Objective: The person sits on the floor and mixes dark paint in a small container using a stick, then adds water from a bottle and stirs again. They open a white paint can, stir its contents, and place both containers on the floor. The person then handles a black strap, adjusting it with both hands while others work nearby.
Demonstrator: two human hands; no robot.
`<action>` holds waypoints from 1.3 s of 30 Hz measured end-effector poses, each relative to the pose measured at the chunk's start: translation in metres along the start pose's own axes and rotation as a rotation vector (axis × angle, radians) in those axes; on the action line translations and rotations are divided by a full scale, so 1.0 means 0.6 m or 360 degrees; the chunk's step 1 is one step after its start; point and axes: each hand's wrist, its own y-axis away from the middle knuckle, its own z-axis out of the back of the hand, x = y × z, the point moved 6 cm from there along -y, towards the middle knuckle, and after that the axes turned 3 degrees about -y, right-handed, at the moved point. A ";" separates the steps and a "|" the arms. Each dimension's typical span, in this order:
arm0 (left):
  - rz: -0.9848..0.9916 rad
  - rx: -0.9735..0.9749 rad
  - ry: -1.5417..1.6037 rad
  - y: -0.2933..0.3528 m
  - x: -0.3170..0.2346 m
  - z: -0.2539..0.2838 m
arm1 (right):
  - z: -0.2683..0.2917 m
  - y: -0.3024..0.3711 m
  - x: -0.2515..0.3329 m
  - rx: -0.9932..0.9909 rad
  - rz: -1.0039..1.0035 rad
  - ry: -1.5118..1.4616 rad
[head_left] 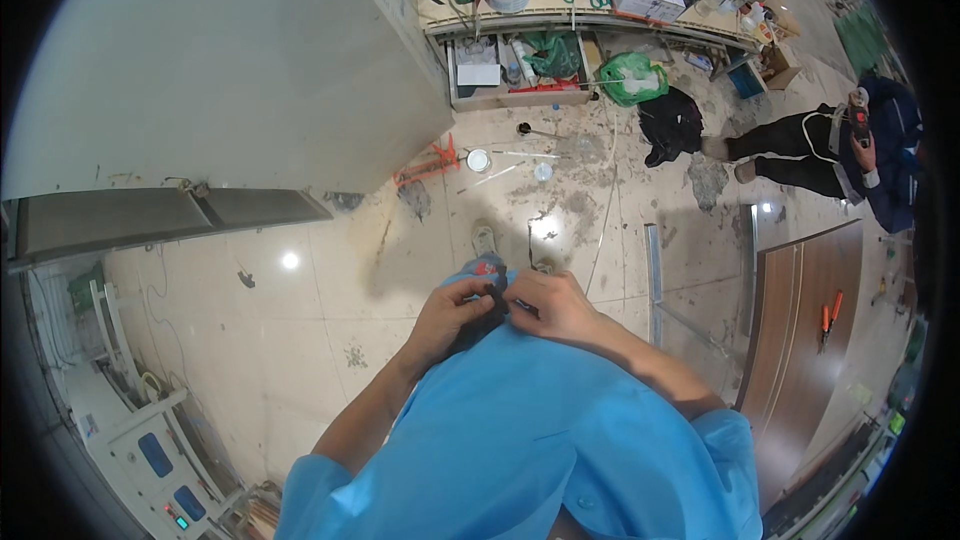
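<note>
Both hands meet in front of my blue shirt [520, 420], just above my shoes. My left hand [452, 312] is curled around a small dark object [492, 285] with a bit of red at its top. My right hand [555, 305] pinches a thin dark tool [524, 307] whose tip points toward that object. The two hands touch each other. What the dark object is cannot be made out, since the fingers cover most of it.
A large white panel [220, 60] leans at the upper left. A cluttered workbench [590, 10] stands at the back. A seated person in dark clothes [830, 145] is at the right. A brown door panel [800, 330] with orange pliers [830, 312] lies at the right. A metal strip [654, 270] lies on the tiled floor.
</note>
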 end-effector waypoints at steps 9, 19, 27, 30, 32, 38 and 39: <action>-0.0080 0.0246 0.0141 0.000 -0.005 -0.004 | -0.013 0.012 -0.010 -0.0266 -0.0198 -0.0111; -0.0051 -0.0121 -0.0076 -0.008 0.004 0.014 | -0.027 0.008 -0.034 -0.0276 -0.0248 -0.0159; 0.0054 -0.0080 0.0119 0.012 0.009 0.000 | -0.036 0.011 -0.009 -0.0085 0.0020 0.0142; 0.0130 0.0049 0.0431 0.015 0.013 -0.014 | -0.039 0.016 -0.001 -0.0136 0.0080 0.0164; 0.0105 0.0113 0.0426 0.016 0.011 -0.016 | -0.036 0.020 0.004 -0.0150 0.0096 0.0179; 0.0191 0.0281 0.0566 0.015 0.026 -0.024 | -0.028 0.034 0.008 -0.0017 0.0068 0.0204; 0.0288 0.0213 0.0540 0.014 0.034 -0.022 | -0.026 0.036 0.010 -0.0019 0.0095 0.0214</action>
